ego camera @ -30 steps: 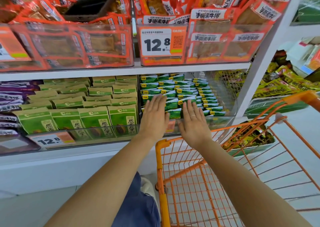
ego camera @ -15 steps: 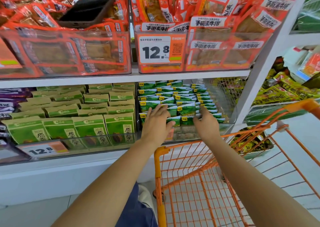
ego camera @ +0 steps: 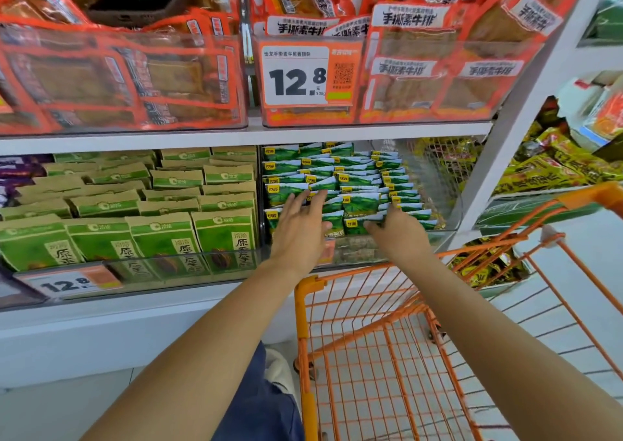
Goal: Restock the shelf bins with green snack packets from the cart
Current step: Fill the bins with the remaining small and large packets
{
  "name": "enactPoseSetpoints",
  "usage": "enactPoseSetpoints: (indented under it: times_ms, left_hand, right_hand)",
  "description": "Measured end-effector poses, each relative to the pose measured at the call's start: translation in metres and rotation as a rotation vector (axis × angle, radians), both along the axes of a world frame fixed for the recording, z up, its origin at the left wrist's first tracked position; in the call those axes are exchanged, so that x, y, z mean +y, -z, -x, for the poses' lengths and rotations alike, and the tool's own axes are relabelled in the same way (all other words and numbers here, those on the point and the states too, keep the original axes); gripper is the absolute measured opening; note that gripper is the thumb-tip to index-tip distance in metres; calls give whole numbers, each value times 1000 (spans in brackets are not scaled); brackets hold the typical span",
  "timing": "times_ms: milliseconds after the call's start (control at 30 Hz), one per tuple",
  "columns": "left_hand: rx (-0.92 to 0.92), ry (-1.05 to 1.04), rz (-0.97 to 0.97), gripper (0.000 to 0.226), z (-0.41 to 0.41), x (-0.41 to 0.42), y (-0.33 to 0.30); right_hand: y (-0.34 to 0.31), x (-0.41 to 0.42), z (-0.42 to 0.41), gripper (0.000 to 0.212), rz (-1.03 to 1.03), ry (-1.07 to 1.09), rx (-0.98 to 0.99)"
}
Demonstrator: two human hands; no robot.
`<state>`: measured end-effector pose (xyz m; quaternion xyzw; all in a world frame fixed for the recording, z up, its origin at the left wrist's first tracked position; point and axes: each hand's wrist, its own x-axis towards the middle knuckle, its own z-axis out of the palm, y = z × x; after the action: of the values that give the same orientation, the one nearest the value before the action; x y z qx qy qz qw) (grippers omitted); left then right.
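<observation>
Step in hand: we judge this to be levelling and squaring the green snack packets [ego camera: 350, 184] inside the clear shelf bin [ego camera: 448, 184], not fetching more.

Left hand [ego camera: 298, 230]: fingers straight and spread, laid flat on the front rows at the bin's 7 o'clock. It clasps nothing; the flat palm suits pressing the stack down so that the rows sit below the bin's front wall.

Right hand [ego camera: 397, 235]: placed at the bin's 5 o'clock, knuckles toward us, fingers bent over the front row. Whether a packet is pinched beneath them we cannot tell, since the fingertips are hidden.

Hand placement: one hand at each front corner, which we read as steadying the pile from both sides so that it does not slide.

Task item location: the packets lie in the bin on the middle shelf, at 12 o'clock from the cart [ego camera: 387, 339], in overlapping rows running front to back.

Cart: its orange wire basket shows no green packets in the visible part; we take the supply to be used up or out of view.

Count, hands: two.

Count, green packets: too many and too overlapped for an exact figure; roughly four columns, several rows deep.

Count, price tags [ego camera: 296, 75]: two legible, the second [ego camera: 67, 284] at 9 o'clock on the lower rail.

Neighbour at 9 o'clock: brown-and-green bags [ego camera: 161, 204], four across the front row.
</observation>
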<state>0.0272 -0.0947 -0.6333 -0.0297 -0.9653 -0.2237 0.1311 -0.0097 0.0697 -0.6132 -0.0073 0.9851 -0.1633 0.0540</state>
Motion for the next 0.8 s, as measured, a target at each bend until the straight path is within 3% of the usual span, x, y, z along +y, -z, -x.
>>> enactPoseSetpoints:
  times_ms: [133, 233, 333, 433, 500, 700, 800]
  left_hand:
    - [94, 66, 87, 54, 0, -4, 5]
    - [92, 110, 126, 60, 1, -8, 7]
    - [135, 148, 198, 57, 2, -13, 14]
    - [159, 112, 155, 51, 6, -11, 18]
    - [139, 101, 139, 56, 7, -10, 20]
    - [155, 101, 159, 55, 8, -10, 21]
    - [138, 88, 189, 55, 8, -8, 20]
  right_hand:
    - [4, -15, -13, 57, -164, -45, 33]
    - [-10, -2, -6, 49, -68, -68, 83]
    - [-36, 5, 20, 58, 236, -14, 85]
    - [-40, 0, 59, 73, 799, 172, -292]
    - [-34, -6, 74, 77, 974, 164, -421]
    - [-18, -23, 88, 69, 996, 155, -337]
    - [-15, -21, 90, 67, 959, 86, -392]
